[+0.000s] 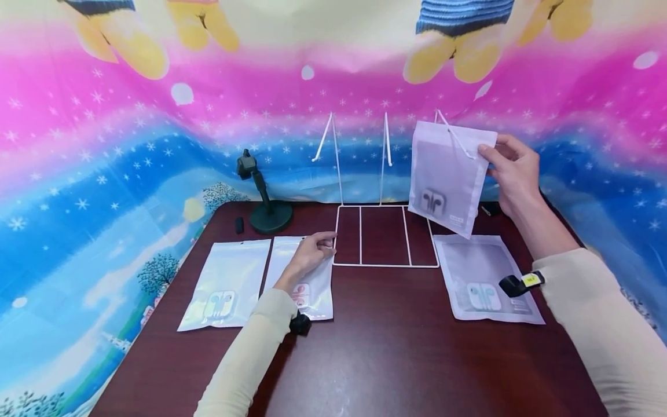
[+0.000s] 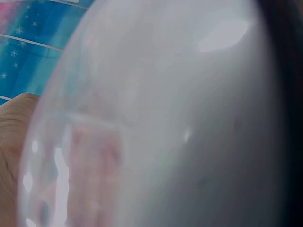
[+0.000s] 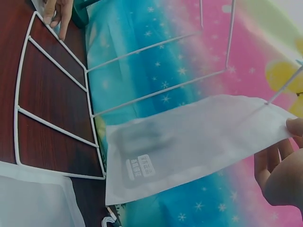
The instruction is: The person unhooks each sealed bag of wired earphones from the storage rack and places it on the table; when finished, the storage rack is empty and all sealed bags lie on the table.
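My right hand (image 1: 516, 168) pinches the upper right edge of a white zip pouch (image 1: 448, 174) with earphones showing through its window. The pouch hangs tilted at the right hook of a white wire rack (image 1: 385, 266), and the hook's prong (image 1: 458, 142) passes in front of its top. In the right wrist view the pouch's pale back (image 3: 189, 142) shows, with the prong at its top edge. My left hand (image 1: 311, 255) reaches over a second pouch (image 1: 320, 301), its fingertips at the left bar of the rack's base. That pouch fills most of the left wrist view, blurred.
Another earphone pouch (image 1: 234, 278) lies at the left, and one more (image 1: 479, 278) at the right. A dark green stand (image 1: 271, 216) and a small black object (image 1: 239, 225) are at the back left. The rack's left and middle hooks (image 1: 387, 139) hold nothing. A patterned cloth (image 1: 292, 87) hangs behind.
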Demonstrator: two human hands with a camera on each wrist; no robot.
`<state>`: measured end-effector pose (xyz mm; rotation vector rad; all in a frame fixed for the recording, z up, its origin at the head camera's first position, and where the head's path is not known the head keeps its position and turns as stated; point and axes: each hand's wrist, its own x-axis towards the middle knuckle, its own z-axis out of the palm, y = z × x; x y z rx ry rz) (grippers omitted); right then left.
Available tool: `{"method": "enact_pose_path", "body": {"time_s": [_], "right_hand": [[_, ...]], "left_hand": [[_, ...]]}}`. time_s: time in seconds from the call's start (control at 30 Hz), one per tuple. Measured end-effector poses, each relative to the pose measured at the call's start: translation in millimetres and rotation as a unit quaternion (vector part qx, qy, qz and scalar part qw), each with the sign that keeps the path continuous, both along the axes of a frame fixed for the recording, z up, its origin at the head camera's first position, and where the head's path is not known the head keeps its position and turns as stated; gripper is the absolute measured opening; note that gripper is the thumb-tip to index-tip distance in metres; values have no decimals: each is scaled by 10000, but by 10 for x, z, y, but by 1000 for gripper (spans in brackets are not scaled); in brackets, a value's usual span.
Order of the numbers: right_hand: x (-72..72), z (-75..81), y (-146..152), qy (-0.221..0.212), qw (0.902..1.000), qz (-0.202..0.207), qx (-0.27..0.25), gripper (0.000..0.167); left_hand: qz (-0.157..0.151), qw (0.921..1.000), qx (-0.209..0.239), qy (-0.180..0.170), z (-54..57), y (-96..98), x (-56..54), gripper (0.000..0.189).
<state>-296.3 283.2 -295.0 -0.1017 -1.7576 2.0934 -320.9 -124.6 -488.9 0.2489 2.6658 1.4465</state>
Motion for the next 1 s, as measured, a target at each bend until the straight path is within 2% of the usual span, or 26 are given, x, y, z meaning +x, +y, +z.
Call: {"method": "enact_pose_path", "body": {"time_s": [0.27,0.53,0.77,1.0], "right_hand": [[191,5,59,124,9997,-127,-193,30],[343,34,90,528,9975,-18,-475,29],[433,54,94,1036,9899,169,-955,27],[507,67,107,1001,9896,197,-1011,26]], "left_hand": [[7,9999,121,-40,-24,-5,25,49],[-10,9999,152,8,-30,-11,7,50],[-38,9998,183,-28,-28,-2,17,49],[-56,9998,207,49,-44,-17,-10,49]]}}
